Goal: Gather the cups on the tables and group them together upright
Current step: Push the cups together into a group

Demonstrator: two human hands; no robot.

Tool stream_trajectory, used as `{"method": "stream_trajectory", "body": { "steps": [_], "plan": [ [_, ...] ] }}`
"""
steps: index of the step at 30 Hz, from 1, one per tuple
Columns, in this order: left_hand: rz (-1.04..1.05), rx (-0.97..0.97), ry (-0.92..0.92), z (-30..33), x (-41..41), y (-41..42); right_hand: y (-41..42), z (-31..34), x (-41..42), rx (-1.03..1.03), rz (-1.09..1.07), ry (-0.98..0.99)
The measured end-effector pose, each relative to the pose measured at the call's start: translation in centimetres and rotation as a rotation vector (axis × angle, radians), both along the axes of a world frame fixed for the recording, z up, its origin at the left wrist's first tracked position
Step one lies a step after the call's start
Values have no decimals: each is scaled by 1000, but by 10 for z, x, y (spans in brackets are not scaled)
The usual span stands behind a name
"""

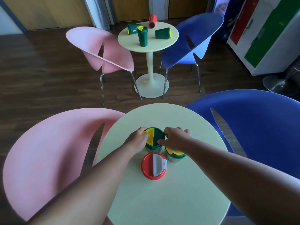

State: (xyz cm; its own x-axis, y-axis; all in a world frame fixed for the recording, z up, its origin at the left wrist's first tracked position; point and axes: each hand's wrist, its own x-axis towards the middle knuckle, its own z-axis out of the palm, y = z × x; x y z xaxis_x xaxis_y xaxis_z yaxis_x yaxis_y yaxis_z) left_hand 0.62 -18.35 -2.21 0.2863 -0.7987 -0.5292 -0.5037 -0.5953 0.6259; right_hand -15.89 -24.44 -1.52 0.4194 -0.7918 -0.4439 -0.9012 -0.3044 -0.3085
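Note:
Three cups stand upright close together on the near round table. The farthest is a green cup with a green and yellow lid; my left hand grips its left side and my right hand grips its right side. A second green cup with a yellow lid is partly hidden under my right wrist. A red cup with a red and grey lid stands nearest me. On the far round table, one green cup stands upright, while two green cups and a red cup lie on their sides.
A pink chair is left of the near table and a blue chair is right of it. Another pink chair and blue chair flank the far table. A colourful cabinet stands at the right. The floor is dark wood.

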Motion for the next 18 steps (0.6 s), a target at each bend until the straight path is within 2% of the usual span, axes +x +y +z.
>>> {"method": "stream_trajectory", "body": {
  "steps": [5,9,14,18],
  "plan": [
    [-19,6,-27,-3,1,0,5,1,-5,-6,-13,-2],
    [-29,-35,-67,-2,2,4,16,6,-21,-69,-96,-83],
    [-153,-172,-249,4,-5,11,39,6,-45,42,-303,-281],
    [-264,-172,-345,7,-16,12,51,0,-53,66,-362,-263]
  ]
}}
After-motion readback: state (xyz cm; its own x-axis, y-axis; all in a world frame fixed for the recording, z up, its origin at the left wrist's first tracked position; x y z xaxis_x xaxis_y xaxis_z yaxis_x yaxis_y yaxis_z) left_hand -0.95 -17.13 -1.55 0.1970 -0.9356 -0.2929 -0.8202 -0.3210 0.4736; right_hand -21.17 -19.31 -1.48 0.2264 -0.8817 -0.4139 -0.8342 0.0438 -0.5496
